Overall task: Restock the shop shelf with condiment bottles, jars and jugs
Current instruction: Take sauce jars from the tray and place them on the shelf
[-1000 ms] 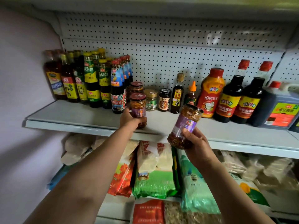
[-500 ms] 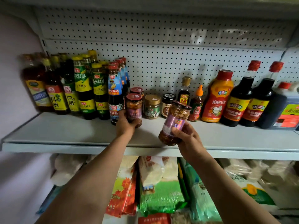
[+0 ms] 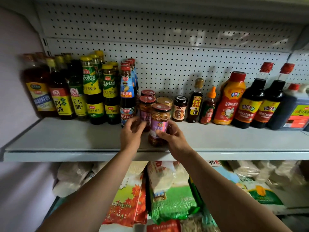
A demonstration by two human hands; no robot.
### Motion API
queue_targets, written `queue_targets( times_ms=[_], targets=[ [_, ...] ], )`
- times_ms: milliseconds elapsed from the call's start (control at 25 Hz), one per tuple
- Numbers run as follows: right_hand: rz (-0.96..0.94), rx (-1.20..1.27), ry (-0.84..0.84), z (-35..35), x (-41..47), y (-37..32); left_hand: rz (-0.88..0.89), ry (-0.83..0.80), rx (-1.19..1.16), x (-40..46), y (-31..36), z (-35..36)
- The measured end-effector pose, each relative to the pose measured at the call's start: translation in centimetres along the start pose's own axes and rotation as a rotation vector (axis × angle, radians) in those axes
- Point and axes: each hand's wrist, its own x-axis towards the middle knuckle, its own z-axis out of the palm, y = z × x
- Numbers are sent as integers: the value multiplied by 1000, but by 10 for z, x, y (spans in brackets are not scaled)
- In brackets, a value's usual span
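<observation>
1. Chilli-sauce jar (image 3: 160,124), clear glass with a dark red lid and a purple label, is the item being placed; it stands at or just above the grey metal shelf (image 3: 66,139), in front of the matching jars and nearer the shelf's front edge than they are.
2. Right hand (image 3: 173,139) holds this jar low on its body, thumb across the label and fingers (image 3: 169,127) curled round the far side, clamped on the glass.
3. Left hand (image 3: 132,133) is just left of the held jar, its fingers curled against the second purple-label jar (image 3: 145,113) directly behind; whether it grips that jar or only steadies it I cannot tell.
4. A gold-lidded jar (image 3: 164,101) sits behind the held jar, and a blue-label oyster-sauce bottle (image 3: 127,97) stands just left of the jar row.
5. Risk, as I judge it: the held jar leans slightly, so letting go before its base is flat could tip it toward the shelf edge.
6. Pushing it back hard could knock the jar behind into the tall bottle, since they stand almost touching.
7. Glass on bare metal slides easily, so a careless withdrawal of either hand could drag a jar forward.
</observation>
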Motion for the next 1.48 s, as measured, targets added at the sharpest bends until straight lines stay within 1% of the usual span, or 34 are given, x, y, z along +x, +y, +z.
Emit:
queue_targets(
  times_ms=[80,200,280,440,480,600,680,800,1040,1160,1280,1480],
  targets=[
    [9,-41,5,11,7,4,18,-86,-31,-2,2,-4],
    [12,-151,9,20,14,8,51,-140,-48,1,9,-10],
    [-2,-194,4,19,15,9,108,-180,-22,8,14,-17],
    [-24,-217,-8,16,12,6,301,-241,125,14,29,-27],
    [-24,-222,-2,17,12,6,371,-226,185,15,32,-28],
    [-39,-256,29,19,12,8,667,-173,381,24,39,-31],
    [-36,-266,30,18,12,10,773,-185,495,33,40,-33],
    [8,-261,-20,14,15,10,764,-203,583,41,45,-35],
    [49,-267,-50,8,22,13,811,-180,725,42,60,-40],
    [29,-304,-16,10,27,13,855,-186,814,46,60,-38],
    [1,-355,3,16,31,10,827,-175,845,48,65,-34],
    [17,-400,19,19,40,8,793,-167,893,48,76,-31]
  ],
)
